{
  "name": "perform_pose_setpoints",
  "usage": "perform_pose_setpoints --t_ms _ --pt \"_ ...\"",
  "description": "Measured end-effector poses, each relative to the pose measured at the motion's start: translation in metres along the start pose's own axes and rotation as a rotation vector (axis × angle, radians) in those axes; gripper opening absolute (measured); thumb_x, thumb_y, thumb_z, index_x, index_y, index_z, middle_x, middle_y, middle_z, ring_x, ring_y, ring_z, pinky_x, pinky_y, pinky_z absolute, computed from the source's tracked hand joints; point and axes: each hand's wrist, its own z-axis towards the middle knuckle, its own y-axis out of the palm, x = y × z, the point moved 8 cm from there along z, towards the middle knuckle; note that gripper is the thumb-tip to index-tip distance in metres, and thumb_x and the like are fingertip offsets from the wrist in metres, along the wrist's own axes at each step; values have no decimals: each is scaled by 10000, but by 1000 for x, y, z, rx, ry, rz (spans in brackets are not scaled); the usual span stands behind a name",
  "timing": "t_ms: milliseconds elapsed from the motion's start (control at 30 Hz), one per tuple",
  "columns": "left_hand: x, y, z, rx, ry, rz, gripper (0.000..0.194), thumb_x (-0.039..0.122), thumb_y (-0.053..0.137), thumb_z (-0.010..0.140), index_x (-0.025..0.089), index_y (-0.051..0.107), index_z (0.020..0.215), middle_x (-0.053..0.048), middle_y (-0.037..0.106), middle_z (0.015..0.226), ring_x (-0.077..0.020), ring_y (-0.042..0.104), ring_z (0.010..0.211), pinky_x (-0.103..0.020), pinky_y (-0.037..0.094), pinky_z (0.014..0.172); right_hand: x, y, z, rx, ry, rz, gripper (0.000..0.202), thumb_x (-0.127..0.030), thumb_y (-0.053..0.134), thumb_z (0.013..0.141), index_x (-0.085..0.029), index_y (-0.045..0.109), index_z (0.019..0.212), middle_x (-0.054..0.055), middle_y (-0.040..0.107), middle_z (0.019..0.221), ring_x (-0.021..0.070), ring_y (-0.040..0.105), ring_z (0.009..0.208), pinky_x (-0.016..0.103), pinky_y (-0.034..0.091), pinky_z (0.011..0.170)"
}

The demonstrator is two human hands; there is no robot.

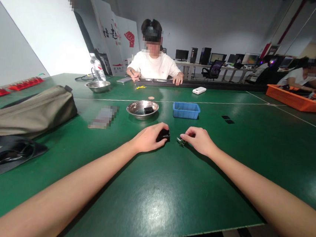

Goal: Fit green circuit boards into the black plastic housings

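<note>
My left hand (151, 137) is closed round a small black case (163, 135) just above the green table (151, 192). To its right, my right hand (199, 140) pinches a small green circuit board (182, 141) with a pale part at its end. A gap separates the two held pieces. Beyond my left hand stands a steel bowl (142, 110) with a black piece (148, 110) in it. Beside that bowl is a blue plastic bin (186, 110), its contents mostly hidden. Flat black pieces (228, 119) lie to the right.
A bag (32, 112) and a black cap-like item (9, 154) fill the left side. Farther back are a second steel bowl (97, 86), a bottle (97, 68), a white device (199, 90) and an orange crate (299, 100). A person (153, 64) sits opposite.
</note>
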Motion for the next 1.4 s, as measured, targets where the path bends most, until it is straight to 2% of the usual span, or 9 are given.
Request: perform_pose_setpoints --t_ms 233,400,500,700,967,1100,1233,1400 --pt "-1 3 0 -38 -4 26 372 320 584 858 210 496 1202 -82 663 1184 -251 662 1070 -397 527 946 -4 -3 1 -31 -25 -38 288 -436 623 849 -201 655 686 2 677 675 160 585 646 278 392 626" --pt "-3 1 0 -70 -32 94 493 369 645 806 192 492 1240 -107 658 1207 -282 655 1061 -421 519 938 -20 -13 -1 -178 -228 -126 146 -340 639 846 -206 650 788 -20 661 693 138 564 626 259 387 621" --pt "-6 2 1 -96 -31 143 407 398 632 808 182 563 1146 -106 674 1120 -286 653 1001 -427 520 903 -24 -16 -4 -253 -323 -193 68 -251 687 795 -201 646 815 -32 641 675 125 555 604 239 386 606" --pt "-13 1 1 -69 -77 122 314 368 614 819 179 593 1070 -75 679 996 -253 654 883 -384 529 797 -23 -9 -4 -253 -374 -197 94 -120 679 776 -166 698 856 26 718 784 142 653 699 228 467 673" --pt "-2 -7 0 27 12 93 280 307 624 821 190 586 1073 -75 673 1062 -250 642 960 -382 522 848 -27 -9 -5 -188 -484 -233 108 -167 659 842 -177 764 864 61 768 809 168 693 693 252 494 681" --pt "-3 -9 0 60 16 116 291 290 628 819 186 581 1087 -80 666 1073 -255 638 972 -391 522 860 -32 -18 -7 -96 -525 -196 148 -216 631 879 -175 771 857 70 774 817 177 704 707 260 499 690" --pt "-3 -9 1 60 14 114 286 283 634 815 182 584 1078 -81 664 1063 -255 638 957 -392 524 848 -36 -27 -8 -9 -512 -117 199 -240 595 895 -172 756 798 51 760 765 157 680 654 251 491 658" --pt "3 -8 1 72 18 66 276 283 647 813 189 585 1065 -67 663 1036 -239 638 929 -375 526 820 -42 -38 -12 147 -436 -28 163 -231 611 855 -179 728 753 1 710 646 124 616 552 223 448 563"
